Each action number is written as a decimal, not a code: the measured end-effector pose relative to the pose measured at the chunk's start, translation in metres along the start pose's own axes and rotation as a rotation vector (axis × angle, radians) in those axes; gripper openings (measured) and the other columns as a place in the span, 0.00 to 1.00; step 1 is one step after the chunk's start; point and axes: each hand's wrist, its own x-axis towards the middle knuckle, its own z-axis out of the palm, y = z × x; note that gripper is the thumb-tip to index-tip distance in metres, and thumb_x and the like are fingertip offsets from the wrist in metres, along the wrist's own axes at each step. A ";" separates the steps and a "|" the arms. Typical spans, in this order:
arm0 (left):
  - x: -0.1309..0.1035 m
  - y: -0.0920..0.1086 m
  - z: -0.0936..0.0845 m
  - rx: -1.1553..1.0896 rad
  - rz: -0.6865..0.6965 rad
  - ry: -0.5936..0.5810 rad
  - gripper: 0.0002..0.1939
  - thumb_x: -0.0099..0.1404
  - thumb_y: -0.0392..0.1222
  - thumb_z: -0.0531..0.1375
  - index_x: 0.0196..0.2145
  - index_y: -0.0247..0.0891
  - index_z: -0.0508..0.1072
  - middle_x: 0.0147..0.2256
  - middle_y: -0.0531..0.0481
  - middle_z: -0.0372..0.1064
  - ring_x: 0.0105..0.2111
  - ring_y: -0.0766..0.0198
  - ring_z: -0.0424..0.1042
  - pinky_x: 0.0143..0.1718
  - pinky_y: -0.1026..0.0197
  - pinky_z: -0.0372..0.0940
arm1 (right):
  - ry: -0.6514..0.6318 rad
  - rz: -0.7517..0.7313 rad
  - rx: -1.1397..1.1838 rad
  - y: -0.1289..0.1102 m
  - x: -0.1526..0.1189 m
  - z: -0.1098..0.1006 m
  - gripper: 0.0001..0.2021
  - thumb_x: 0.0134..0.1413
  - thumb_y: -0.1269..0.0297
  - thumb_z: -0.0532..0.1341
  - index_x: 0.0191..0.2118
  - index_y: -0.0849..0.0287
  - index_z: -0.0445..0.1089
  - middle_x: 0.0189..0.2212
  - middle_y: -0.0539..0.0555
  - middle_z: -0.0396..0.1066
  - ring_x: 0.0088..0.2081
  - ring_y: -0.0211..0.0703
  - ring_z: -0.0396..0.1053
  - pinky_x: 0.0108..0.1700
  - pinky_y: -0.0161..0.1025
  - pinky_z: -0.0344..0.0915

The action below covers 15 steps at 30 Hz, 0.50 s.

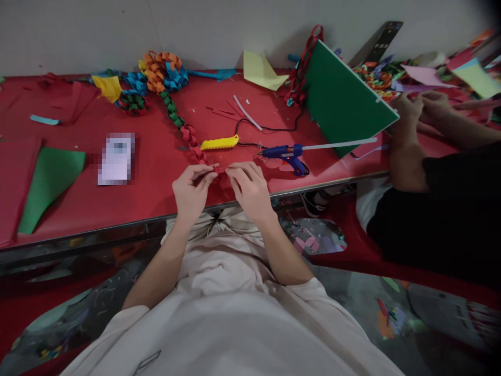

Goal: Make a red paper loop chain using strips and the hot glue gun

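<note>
Near the frame's centre, at the front edge of the red bench [156, 156], the left hand [191, 189] and right hand [248, 189] meet, fingers pinched shut on the red end of the folded paper chain [188, 137]. The chain's long axis runs from the fingertips up and left toward a multicoloured heap. Both hands sit equally close. A blue glue gun [287, 154] lies just right, a yellow comb-like tool [219, 142] just above.

A craft workshop: a long red bench [156, 151] strewn with coloured paper sheets [50, 177], folded paper chains [164, 73], a glue gun [287, 154], scraps littering the floor [313, 240]
</note>
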 end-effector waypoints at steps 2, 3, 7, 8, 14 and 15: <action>-0.001 -0.001 -0.001 0.031 0.025 0.003 0.13 0.65 0.51 0.71 0.39 0.38 0.80 0.38 0.47 0.82 0.42 0.59 0.83 0.48 0.59 0.77 | 0.012 -0.007 0.000 0.000 -0.001 0.000 0.10 0.72 0.69 0.55 0.47 0.53 0.74 0.48 0.58 0.79 0.50 0.52 0.72 0.52 0.50 0.67; -0.002 -0.001 -0.001 0.039 0.030 0.001 0.13 0.65 0.51 0.71 0.39 0.38 0.81 0.38 0.47 0.82 0.41 0.60 0.83 0.47 0.59 0.77 | 0.017 -0.003 0.012 0.001 -0.001 0.001 0.10 0.72 0.68 0.55 0.47 0.52 0.74 0.47 0.58 0.79 0.50 0.51 0.73 0.52 0.50 0.67; -0.002 -0.001 -0.001 0.042 0.011 -0.021 0.15 0.65 0.52 0.70 0.41 0.38 0.81 0.38 0.46 0.82 0.39 0.61 0.82 0.45 0.60 0.77 | 0.050 0.054 0.114 0.004 -0.003 0.007 0.09 0.72 0.66 0.56 0.47 0.52 0.74 0.47 0.57 0.80 0.50 0.49 0.74 0.54 0.50 0.68; -0.001 0.000 -0.001 0.042 0.006 -0.024 0.15 0.65 0.52 0.70 0.41 0.37 0.81 0.38 0.46 0.82 0.39 0.61 0.82 0.45 0.60 0.77 | 0.071 0.065 0.149 0.005 -0.003 0.008 0.08 0.72 0.66 0.57 0.46 0.52 0.74 0.46 0.57 0.80 0.50 0.49 0.75 0.54 0.50 0.69; 0.002 0.005 0.000 0.051 0.000 -0.006 0.17 0.64 0.53 0.70 0.41 0.36 0.78 0.38 0.46 0.81 0.38 0.62 0.82 0.41 0.63 0.77 | 0.209 0.127 0.405 0.002 0.001 0.009 0.04 0.68 0.66 0.63 0.41 0.54 0.76 0.43 0.57 0.80 0.47 0.44 0.78 0.52 0.44 0.74; 0.002 0.005 0.000 0.046 -0.001 -0.009 0.18 0.64 0.53 0.70 0.41 0.36 0.78 0.38 0.46 0.81 0.38 0.62 0.82 0.41 0.63 0.77 | 0.211 0.141 0.437 0.002 0.002 0.009 0.03 0.67 0.66 0.64 0.41 0.55 0.76 0.42 0.57 0.80 0.46 0.43 0.78 0.51 0.43 0.74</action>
